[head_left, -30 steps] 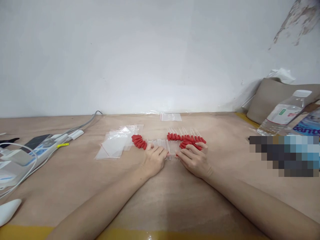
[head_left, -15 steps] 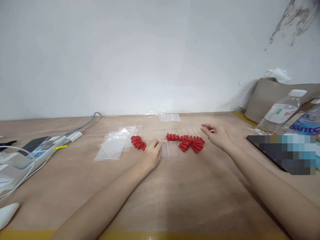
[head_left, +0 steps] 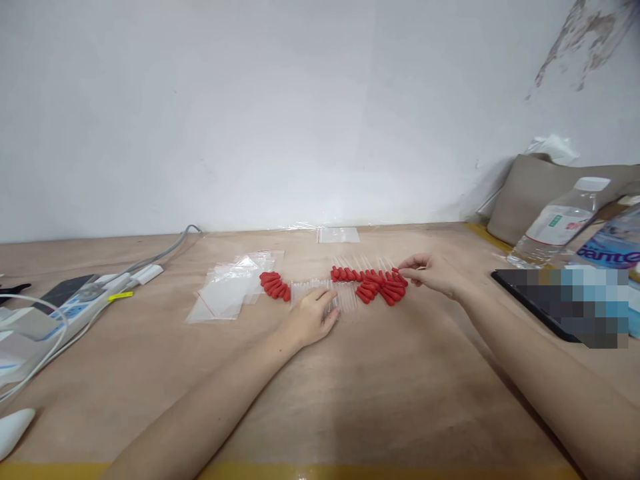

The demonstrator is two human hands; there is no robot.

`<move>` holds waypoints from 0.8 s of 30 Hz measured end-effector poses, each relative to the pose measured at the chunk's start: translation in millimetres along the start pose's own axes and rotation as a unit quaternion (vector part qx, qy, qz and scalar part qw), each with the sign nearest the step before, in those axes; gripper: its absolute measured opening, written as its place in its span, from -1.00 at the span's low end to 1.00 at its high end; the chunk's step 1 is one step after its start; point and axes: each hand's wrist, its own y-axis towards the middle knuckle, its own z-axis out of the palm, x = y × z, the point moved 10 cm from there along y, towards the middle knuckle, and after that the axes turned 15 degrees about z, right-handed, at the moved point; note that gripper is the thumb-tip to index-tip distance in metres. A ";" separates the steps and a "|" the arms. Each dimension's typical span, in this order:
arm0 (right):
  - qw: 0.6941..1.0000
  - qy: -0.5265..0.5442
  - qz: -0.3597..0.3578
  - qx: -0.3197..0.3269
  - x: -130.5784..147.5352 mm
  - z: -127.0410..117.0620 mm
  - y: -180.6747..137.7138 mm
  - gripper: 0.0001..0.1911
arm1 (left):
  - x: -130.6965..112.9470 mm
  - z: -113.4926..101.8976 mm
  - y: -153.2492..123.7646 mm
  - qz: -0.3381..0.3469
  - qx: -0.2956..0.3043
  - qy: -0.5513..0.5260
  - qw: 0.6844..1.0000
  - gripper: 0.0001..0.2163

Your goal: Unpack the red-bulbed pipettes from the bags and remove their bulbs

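Observation:
Glass droppers with red rubber bulbs lie in rows on the wooden table. One row has its red bulbs on the left and its clear tubes pointing right. A second heap of red bulbs lies to the right. My left hand rests flat on the clear tubes, fingers stretched out. My right hand reaches in from the right, thumb and forefinger pinched on the rightmost red bulb of the heap.
Clear zip bags lie left of the droppers, and one small bag lies by the wall. A power strip with cables sits at the left. At the right are a water bottle, a brown cushion and a dark flat device.
My right hand left the tubes, swung out to the right, then came back to the right end of the red bulbs. My left hand flattened onto the tubes.

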 end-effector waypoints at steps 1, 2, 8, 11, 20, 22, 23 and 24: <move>1.000 -0.015 -0.011 0.000 2.5 3.9 -1.2 -0.76 | -1.3 -0.3 -0.3 0.001 0.001 -0.005 1.000 -0.75; 0.999 -0.029 -0.023 0.003 4.9 7.8 -2.5 -0.77 | -2.7 -1.0 -0.7 0.004 0.001 -0.010 1.000 -0.74; 0.992 -0.107 -0.062 0.036 9.9 25.7 -5.9 -0.80 | -9.9 -10.4 -3.4 0.019 -0.007 0.010 1.000 -0.69; 0.994 -0.084 -0.068 0.008 10.5 15.5 -2.3 -0.74 | -10.3 -11.8 -4.5 0.014 0.003 0.038 0.999 -0.70; 0.978 -0.115 0.104 -0.138 -43.5 -18.3 28.7 -0.62 | -8.4 -14.1 -4.8 0.007 -0.010 0.069 0.998 -0.73; 0.977 -0.118 0.121 -0.131 -48.1 -14.1 32.7 -0.61 | -8.1 -16.0 -5.5 0.008 -0.020 0.074 0.997 -0.70; 0.977 -0.115 0.125 -0.130 -49.0 -12.4 33.8 -0.61 | -8.2 -16.9 -5.8 0.010 -0.024 0.077 0.997 -0.69; 0.977 -0.109 0.127 -0.129 -48.9 -11.1 34.3 -0.62 | -8.2 -17.3 -6.0 0.011 -0.026 0.079 0.996 -0.67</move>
